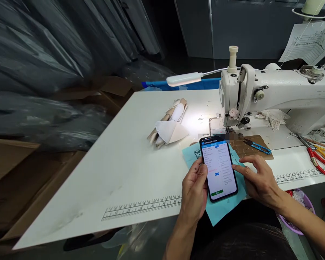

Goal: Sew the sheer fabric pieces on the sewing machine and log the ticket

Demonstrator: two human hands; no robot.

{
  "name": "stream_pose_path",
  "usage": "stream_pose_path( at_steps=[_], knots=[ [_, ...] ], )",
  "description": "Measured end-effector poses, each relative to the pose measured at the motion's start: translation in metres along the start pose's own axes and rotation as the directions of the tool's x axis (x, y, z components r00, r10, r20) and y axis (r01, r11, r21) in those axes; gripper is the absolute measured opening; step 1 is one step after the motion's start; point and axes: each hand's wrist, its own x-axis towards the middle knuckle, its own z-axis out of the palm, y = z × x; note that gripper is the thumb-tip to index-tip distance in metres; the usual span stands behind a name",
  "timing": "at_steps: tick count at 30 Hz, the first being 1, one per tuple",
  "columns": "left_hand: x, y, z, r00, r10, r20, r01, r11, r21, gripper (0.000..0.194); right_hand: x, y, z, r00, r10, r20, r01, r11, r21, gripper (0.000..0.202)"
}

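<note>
A black smartphone (219, 169) with a lit screen of text lines and a green button is gripped along its left side by my left hand (194, 184). My right hand (260, 178) is at the phone's right edge, index finger stretched towards it and fingers apart; it holds nothing. Under the phone a light blue paper sheet (227, 209) with a printed square code reaches past the table's front edge. Behind the phone stands a white sewing machine (281, 88). Blue thread snips (257, 146) lie on a brown piece of card (260, 141) beyond my right hand.
A bundle of cream fabric pieces (172, 124) lies on the white table (119, 155). Red-handled scissors (318, 160) rest at the right, above a purple basket (295, 225). A lamp (184, 78) reaches over the table. Cardboard boxes (43, 195) and plastic-wrapped goods (56, 39) stand at the left.
</note>
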Motion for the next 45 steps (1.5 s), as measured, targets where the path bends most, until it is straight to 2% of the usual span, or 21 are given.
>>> stream_pose_path(
  at_steps=[8,12,17,22,27,33,39,45],
  knots=[
    [-0.001,0.001,0.001,1.000,0.011,-0.016,-0.011,1.000,-0.004,0.058,0.000,-0.001,-0.002,1.000,0.020,0.007,-0.019,0.999,-0.028,0.039],
    [-0.001,0.000,0.001,1.000,0.016,-0.016,-0.016,1.000,-0.013,0.057,-0.003,-0.016,-0.010,1.000,0.027,-0.013,-0.027,0.999,0.047,0.039],
    [-0.002,0.001,0.001,1.000,0.023,-0.017,-0.023,0.999,-0.022,0.056,-0.007,-0.031,-0.011,0.998,-0.038,0.043,0.033,0.994,0.106,0.039],
    [-0.002,0.000,0.001,1.000,0.030,-0.006,-0.030,0.999,-0.036,0.057,-0.002,-0.015,-0.008,0.999,0.026,0.038,-0.026,1.000,0.001,0.042],
    [-0.002,0.000,0.002,0.999,0.028,-0.016,-0.029,0.998,-0.051,0.058,0.002,-0.007,-0.002,0.995,0.053,0.085,-0.049,0.997,-0.057,0.038],
    [-0.002,0.002,0.001,1.000,0.019,-0.002,-0.019,0.999,-0.028,0.057,-0.001,-0.010,-0.002,0.989,0.147,-0.024,-0.145,0.987,0.075,0.047],
    [-0.001,0.000,0.001,1.000,0.022,-0.022,-0.022,0.999,-0.035,0.058,-0.002,-0.011,-0.003,0.992,0.123,-0.008,-0.121,0.986,0.117,0.050],
    [-0.001,-0.001,0.001,1.000,0.030,-0.009,-0.030,0.999,-0.044,0.056,0.001,-0.014,-0.003,0.998,0.021,-0.057,-0.012,0.988,0.153,0.061]
  ],
)
